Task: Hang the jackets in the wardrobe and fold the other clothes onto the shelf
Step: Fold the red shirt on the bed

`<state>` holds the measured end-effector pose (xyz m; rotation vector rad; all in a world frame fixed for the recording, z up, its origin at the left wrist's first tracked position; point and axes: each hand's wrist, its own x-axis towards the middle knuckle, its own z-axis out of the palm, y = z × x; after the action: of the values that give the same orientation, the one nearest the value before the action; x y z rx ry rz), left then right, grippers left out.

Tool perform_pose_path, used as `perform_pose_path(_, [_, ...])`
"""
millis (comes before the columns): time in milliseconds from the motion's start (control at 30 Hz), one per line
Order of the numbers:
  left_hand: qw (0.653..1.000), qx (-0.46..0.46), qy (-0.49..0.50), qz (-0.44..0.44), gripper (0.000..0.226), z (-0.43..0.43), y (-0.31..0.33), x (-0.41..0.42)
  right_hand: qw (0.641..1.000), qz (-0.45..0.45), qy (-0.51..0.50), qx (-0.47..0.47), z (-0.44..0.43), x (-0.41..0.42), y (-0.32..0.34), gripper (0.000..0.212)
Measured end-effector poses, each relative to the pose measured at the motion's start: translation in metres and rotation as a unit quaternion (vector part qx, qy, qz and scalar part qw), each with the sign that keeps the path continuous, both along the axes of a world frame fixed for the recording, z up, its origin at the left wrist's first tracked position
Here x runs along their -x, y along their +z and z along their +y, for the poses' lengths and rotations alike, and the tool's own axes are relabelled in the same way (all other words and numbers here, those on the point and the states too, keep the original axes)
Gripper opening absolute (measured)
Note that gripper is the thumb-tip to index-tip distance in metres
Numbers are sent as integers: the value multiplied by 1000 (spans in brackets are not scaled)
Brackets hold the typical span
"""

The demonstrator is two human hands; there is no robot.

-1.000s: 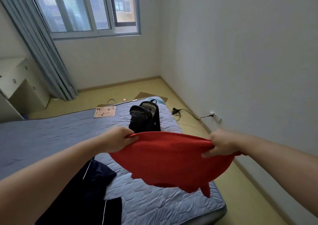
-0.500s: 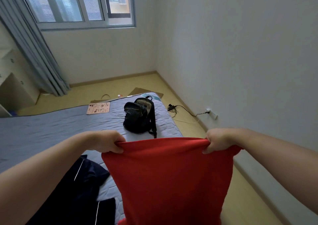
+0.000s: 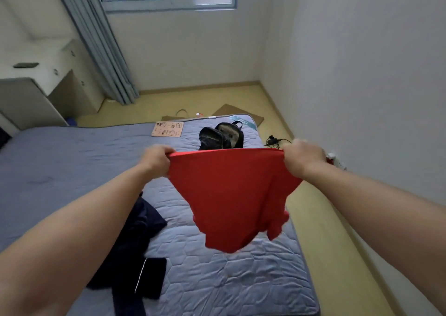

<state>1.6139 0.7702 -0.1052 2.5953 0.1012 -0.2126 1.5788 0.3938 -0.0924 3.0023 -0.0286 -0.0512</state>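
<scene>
A red garment (image 3: 231, 195) hangs in the air above the blue-grey mattress (image 3: 217, 279). My left hand (image 3: 155, 160) grips its upper left corner and my right hand (image 3: 303, 157) grips its upper right corner, so the top edge is stretched taut between them. The lower part of the cloth swings free and bunched toward the right. A dark navy garment with a white stripe (image 3: 135, 250) lies crumpled on the mattress under my left forearm.
A black backpack (image 3: 220, 137) and a pink printed card (image 3: 167, 129) lie at the far end of the mattress. A white wall runs close on the right, with a charger cable (image 3: 275, 141) on the floor. Cream drawers (image 3: 48, 93) and a grey curtain (image 3: 103, 50) stand at left.
The red garment, which hung long and flat half a second ago, has swung up and bunched toward the right. The view has shifted left and down, and both hands keep their hold.
</scene>
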Motion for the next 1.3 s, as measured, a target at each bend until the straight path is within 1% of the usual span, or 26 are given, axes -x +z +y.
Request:
perform_pose_path(33, [999,26,22,-38,42,-1,6,-7,999,-38,-4,-11,-1,-10,4,27])
perform_pose_path(67, [996,28,34,-79,42,-1,11,-13,997,-72,-5,-16,-2,-19,8,27])
perform_pose_path(133, [988,-10,26,-151,43,0,17,-19,993,-120,2,-15,-1,-31,9,26])
perform_pose_path(200, [982,-27,4,-189,45,1,14,-16,991,-131,31,1,-1,-35,4,26])
perform_pose_path(267, [979,-38,-11,-198,43,3,-3,-7,990,-122,74,19,-2,-36,-13,27])
perform_pose_path(367, [985,-59,-28,-161,35,7,-51,6,988,-98,113,24,-4,-37,-55,32])
perform_pose_path(433, [987,-56,-49,-143,35,10,-95,14,988,-76,131,20,-1,-36,-97,34])
perform_pose_path(533, [990,-79,-83,-84,49,13,-179,29,990,-15,137,0,5,-27,-177,30])
perform_pose_path(600, [989,-95,-109,-38,59,15,-247,41,991,26,134,8,10,-20,-244,28])
perform_pose_path(700, [977,-137,-164,18,69,21,-352,60,985,107,127,35,17,-2,-349,23])
perform_pose_path(767, [966,-161,-188,76,71,25,-418,80,976,162,139,44,21,19,-417,23])
perform_pose_path(833, [950,-177,-224,129,70,28,-475,102,968,192,156,46,22,42,-475,25])
perform_pose_path(900, [932,-199,-255,162,68,30,-520,122,963,207,168,43,23,63,-525,27])
perform_pose_path(967, [919,-216,-278,176,63,30,-551,142,956,231,174,39,25,81,-560,26])
perform_pose_path(1000, [917,-226,-281,169,61,31,-563,149,954,237,177,36,25,88,-573,25])
perform_pose_path(1100, [924,-239,-276,111,50,35,-585,162,947,264,179,41,21,102,-600,24])
perform_pose_path(1167, [920,-239,-299,82,34,35,-591,162,942,282,176,47,19,106,-612,24])
perform_pose_path(1233, [902,-267,-331,71,17,30,-590,158,939,284,185,63,18,109,-619,25])
perform_pose_path(1300, [892,-283,-344,78,11,25,-587,152,936,275,204,83,17,111,-621,25])
